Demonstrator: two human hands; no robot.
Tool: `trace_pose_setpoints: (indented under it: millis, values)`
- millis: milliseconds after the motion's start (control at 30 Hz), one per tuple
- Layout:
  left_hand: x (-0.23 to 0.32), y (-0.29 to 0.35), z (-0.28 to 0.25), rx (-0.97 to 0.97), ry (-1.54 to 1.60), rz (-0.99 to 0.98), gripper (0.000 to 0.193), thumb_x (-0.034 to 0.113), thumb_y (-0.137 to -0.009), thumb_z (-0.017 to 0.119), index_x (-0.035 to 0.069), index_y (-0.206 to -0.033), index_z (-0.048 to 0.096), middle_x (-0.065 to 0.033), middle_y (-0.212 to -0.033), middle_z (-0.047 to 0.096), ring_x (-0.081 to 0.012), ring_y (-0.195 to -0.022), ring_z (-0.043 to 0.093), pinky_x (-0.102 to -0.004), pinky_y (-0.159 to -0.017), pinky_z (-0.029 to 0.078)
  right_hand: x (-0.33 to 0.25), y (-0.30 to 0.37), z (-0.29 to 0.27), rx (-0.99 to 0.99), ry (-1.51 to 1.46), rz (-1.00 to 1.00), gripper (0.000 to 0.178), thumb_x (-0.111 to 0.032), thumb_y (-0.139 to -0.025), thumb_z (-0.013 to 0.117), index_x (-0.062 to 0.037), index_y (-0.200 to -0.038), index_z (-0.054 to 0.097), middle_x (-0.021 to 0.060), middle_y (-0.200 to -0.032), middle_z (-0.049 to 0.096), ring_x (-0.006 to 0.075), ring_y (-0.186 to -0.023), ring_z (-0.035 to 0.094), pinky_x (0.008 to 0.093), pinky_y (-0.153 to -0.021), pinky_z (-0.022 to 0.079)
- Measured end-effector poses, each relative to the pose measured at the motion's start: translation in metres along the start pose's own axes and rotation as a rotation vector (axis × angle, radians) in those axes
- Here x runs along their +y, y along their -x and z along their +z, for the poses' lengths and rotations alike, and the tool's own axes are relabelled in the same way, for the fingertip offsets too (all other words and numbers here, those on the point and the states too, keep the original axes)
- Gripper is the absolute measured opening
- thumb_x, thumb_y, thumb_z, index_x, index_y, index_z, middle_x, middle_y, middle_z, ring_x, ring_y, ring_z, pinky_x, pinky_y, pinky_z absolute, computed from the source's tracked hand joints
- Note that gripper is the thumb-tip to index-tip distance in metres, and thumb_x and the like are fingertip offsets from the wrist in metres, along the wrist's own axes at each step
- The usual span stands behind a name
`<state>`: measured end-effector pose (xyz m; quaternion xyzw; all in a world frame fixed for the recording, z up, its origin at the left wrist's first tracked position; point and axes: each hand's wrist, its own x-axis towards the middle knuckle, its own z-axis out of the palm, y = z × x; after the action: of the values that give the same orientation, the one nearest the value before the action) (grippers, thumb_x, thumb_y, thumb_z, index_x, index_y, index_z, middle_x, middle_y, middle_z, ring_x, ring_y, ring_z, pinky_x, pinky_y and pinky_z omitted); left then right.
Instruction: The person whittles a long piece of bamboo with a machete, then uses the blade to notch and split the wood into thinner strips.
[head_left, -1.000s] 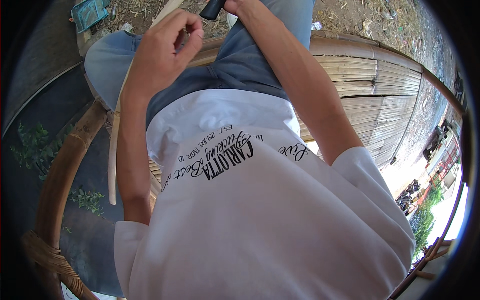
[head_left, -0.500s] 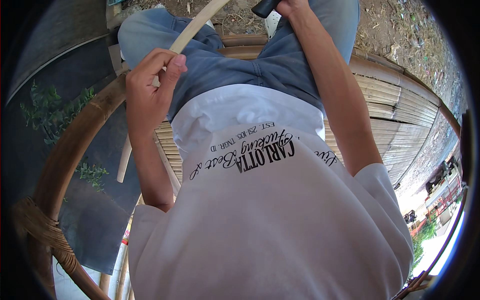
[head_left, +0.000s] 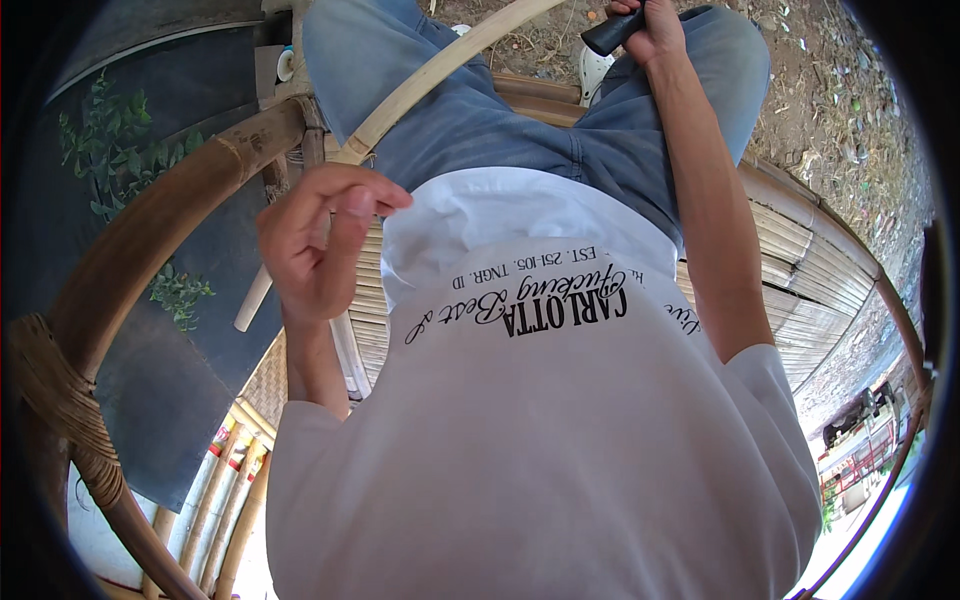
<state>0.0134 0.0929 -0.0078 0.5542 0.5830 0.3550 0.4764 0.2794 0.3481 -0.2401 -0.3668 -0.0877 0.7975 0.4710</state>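
Observation:
My left hand (head_left: 325, 235) is raised in front of a long pale bamboo strip (head_left: 430, 80), its fingers curled and the thumb pressed against the index finger. Nothing shows in that pinch. The strip slants from the top edge across my jeans and passes behind the hand; its lower end (head_left: 253, 300) shows beyond the wrist. At the top, my right hand (head_left: 655, 35) is closed round a tool with a thick black handle (head_left: 612, 33), whose butt points left. The tool's working end is out of view.
I sit on a slatted bamboo seat (head_left: 800, 250) with a curved bamboo armrest (head_left: 160, 220) on my left. Beyond it stands a dark panel (head_left: 190, 400) with green leaves (head_left: 180, 297) before it. Littered bare soil (head_left: 840, 80) lies ahead and to the right.
My left hand has let go of the bamboo strip and moved down toward me. My view has shifted, and my right hand with the black handle now shows farther into the picture.

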Motion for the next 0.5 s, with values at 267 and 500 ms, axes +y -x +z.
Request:
trace_pose_setpoints:
  millis: [267, 500]
  values:
    - [-0.007, -0.047, 0.003, 0.393, -0.641, 0.53, 0.024, 0.011, -0.099, 0.051, -0.005, -0.116, 0.057, -0.0191, -0.122, 0.059, -0.0281, -0.101, 0.067, -0.0379, -0.092, 0.051, 0.002, 0.007, 0.003, -0.001, 0.056, -0.032, 0.018, -0.012, -0.091, 0.062, -0.0106, -0.08, 0.048, -0.0022, -0.067, 0.047, 0.004, -0.047, 0.036, 0.0186, -0.043, 0.033]
    - [-0.02, -0.027, -0.015, 0.421, -0.242, -0.083, 0.017, 0.015, -0.094, 0.064, 0.0, -0.103, 0.066, -0.0061, -0.093, 0.07, -0.0139, -0.088, 0.068, -0.0268, -0.078, 0.052, -0.01, 0.002, -0.013, 0.016, 0.033, -0.036, 0.016, -0.017, -0.091, 0.064, -0.0069, -0.083, 0.055, -0.0007, -0.068, 0.05, 0.0043, -0.047, 0.038, 0.0187, -0.044, 0.036]
